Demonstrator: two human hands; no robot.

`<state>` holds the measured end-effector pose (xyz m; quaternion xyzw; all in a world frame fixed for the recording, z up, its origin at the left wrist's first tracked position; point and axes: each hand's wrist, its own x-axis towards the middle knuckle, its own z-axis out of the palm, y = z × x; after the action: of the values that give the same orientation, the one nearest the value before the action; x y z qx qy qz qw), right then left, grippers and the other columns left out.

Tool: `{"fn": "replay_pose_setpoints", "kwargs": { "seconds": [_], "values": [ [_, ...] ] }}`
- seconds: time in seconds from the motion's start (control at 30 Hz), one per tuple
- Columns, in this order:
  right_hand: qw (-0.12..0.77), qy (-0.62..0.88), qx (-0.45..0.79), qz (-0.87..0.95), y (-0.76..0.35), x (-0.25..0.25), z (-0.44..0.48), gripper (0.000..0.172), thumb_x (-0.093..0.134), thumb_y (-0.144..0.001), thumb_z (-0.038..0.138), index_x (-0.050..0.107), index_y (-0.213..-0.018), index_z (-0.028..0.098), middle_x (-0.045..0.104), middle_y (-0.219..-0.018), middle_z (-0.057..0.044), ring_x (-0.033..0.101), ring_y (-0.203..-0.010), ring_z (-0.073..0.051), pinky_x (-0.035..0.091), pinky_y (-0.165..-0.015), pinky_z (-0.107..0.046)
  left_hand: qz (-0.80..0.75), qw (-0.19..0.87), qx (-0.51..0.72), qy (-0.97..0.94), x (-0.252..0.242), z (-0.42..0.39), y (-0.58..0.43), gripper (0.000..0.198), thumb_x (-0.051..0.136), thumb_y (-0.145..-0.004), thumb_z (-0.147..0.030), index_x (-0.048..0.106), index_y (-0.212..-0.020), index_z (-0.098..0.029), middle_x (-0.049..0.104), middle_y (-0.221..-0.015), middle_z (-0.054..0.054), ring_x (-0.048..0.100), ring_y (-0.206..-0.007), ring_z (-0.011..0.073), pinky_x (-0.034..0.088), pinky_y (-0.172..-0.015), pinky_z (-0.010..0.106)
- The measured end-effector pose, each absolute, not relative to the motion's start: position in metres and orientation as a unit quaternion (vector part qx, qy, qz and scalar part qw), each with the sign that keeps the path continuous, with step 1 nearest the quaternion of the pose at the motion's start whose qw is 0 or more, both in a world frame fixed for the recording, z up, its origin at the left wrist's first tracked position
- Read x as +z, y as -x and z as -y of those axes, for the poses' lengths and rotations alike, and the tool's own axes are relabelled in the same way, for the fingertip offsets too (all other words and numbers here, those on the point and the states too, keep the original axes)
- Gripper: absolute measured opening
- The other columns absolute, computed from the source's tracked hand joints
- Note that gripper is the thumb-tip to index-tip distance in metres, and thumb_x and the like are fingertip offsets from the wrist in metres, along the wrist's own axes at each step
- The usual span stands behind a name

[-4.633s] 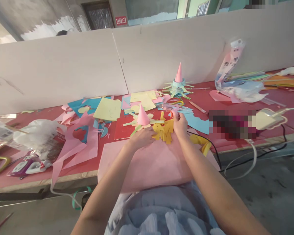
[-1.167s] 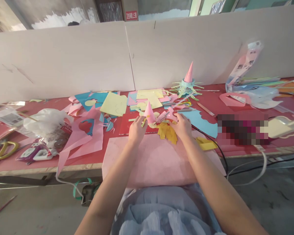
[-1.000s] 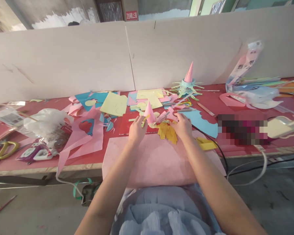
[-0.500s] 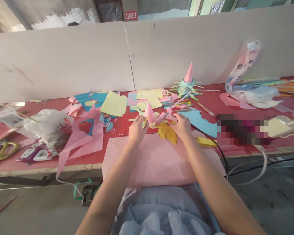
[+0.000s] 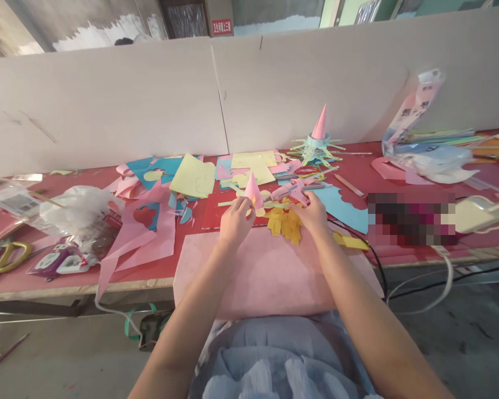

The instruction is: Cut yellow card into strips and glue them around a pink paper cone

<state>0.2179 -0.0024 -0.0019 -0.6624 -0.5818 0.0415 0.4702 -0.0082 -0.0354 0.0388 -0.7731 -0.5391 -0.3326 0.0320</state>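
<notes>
A pink paper cone (image 5: 253, 191) stands tilted a little in the middle of the work area, with small yellow paper bits at its base. My left hand (image 5: 236, 220) is closed at the cone's left side, thumb and fingertips pinching its lower edge. To the right, my right hand (image 5: 314, 215) has its thumb and fingers apart beside a pink glue gun (image 5: 293, 190). The glue gun lies among paper scraps behind my fingertips. Fringed strips of yellow paper (image 5: 283, 224) lie just below my right thumb. What sits directly under the left fingers is hidden.
A finished-looking pink cone on a fringed light-blue ring (image 5: 317, 144) stands at the back. Scissors (image 5: 9, 256) and a purple-and-white tape dispenser (image 5: 62, 259) lie at left. Light-blue paper (image 5: 341, 208) and a black cable (image 5: 376, 260) are at right. A white board (image 5: 149, 105) rises behind the table.
The glue gun has moved away from the cone, back and to the right, and now lies lower among the scraps. My right hand has loosened from it. My left hand stays at the cone.
</notes>
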Motion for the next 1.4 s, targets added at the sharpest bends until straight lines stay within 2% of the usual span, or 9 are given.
{"fn": "replay_pose_setpoints", "kwargs": {
  "seconds": [0.23,0.5,0.6,0.8,1.17,1.4],
  "values": [
    [0.488,0.689,0.074,0.531,-0.2195,-0.0013,0.0040,0.044,0.064,-0.062,0.045,0.057,-0.098,0.021,0.062,-0.090,-0.004,0.055,-0.076,-0.019,0.042,-0.071,-0.031,0.518,0.029,-0.265,0.813,0.0368,0.0337,0.0073,0.013,0.047,-0.081,-0.017,0.053,-0.090,-0.022,0.058,-0.100,0.001,0.055,-0.074,0.0113,0.037,-0.054,0.022],
    [0.489,0.693,0.074,0.524,-0.2176,0.0014,0.0051,0.041,0.065,-0.062,0.042,0.058,-0.096,0.021,0.062,-0.087,-0.003,0.055,-0.072,-0.018,0.042,-0.069,-0.030,0.499,0.011,-0.166,0.850,0.0370,0.0356,0.0011,0.017,0.045,-0.080,-0.013,0.053,-0.091,-0.022,0.056,-0.104,0.002,0.055,-0.086,0.0140,0.041,-0.060,0.023],
    [0.486,0.697,0.076,0.522,-0.2176,0.0019,0.0052,0.042,0.064,-0.062,0.043,0.058,-0.097,0.020,0.062,-0.087,-0.004,0.055,-0.073,-0.019,0.043,-0.069,-0.031,0.501,0.004,-0.139,0.854,0.0363,0.0361,0.0000,0.018,0.045,-0.078,-0.011,0.053,-0.089,-0.022,0.056,-0.099,0.002,0.055,-0.087,0.0151,0.042,-0.061,0.023],
    [0.477,0.700,0.080,0.526,-0.2181,0.0021,0.0057,0.044,0.063,-0.062,0.044,0.057,-0.099,0.020,0.061,-0.085,-0.003,0.055,-0.072,-0.019,0.043,-0.069,-0.032,0.503,0.005,-0.139,0.853,0.0354,0.0373,-0.0013,0.017,0.046,-0.078,-0.012,0.053,-0.089,-0.023,0.056,-0.097,0.002,0.054,-0.087,0.0166,0.042,-0.057,0.024],
    [0.473,0.700,0.084,0.529,-0.2180,0.0022,0.0056,0.043,0.064,-0.063,0.041,0.057,-0.099,0.020,0.061,-0.083,-0.003,0.054,-0.071,-0.019,0.043,-0.068,-0.031,0.498,-0.019,-0.144,0.855,0.0377,0.0390,-0.0001,0.014,0.046,-0.078,-0.012,0.053,-0.086,-0.022,0.057,-0.093,0.002,0.053,-0.087,0.0166,0.043,-0.061,0.024],
    [0.473,0.702,0.083,0.526,-0.2182,0.0017,0.0050,0.045,0.064,-0.061,0.042,0.057,-0.100,0.020,0.061,-0.084,-0.004,0.054,-0.071,-0.019,0.043,-0.070,-0.032,0.498,-0.035,-0.156,0.852,0.0378,0.0387,-0.0008,0.010,0.053,-0.079,-0.021,0.053,-0.089,-0.022,0.058,-0.095,0.003,0.053,-0.092,0.0180,0.043,-0.063,0.025]
  ]
}}
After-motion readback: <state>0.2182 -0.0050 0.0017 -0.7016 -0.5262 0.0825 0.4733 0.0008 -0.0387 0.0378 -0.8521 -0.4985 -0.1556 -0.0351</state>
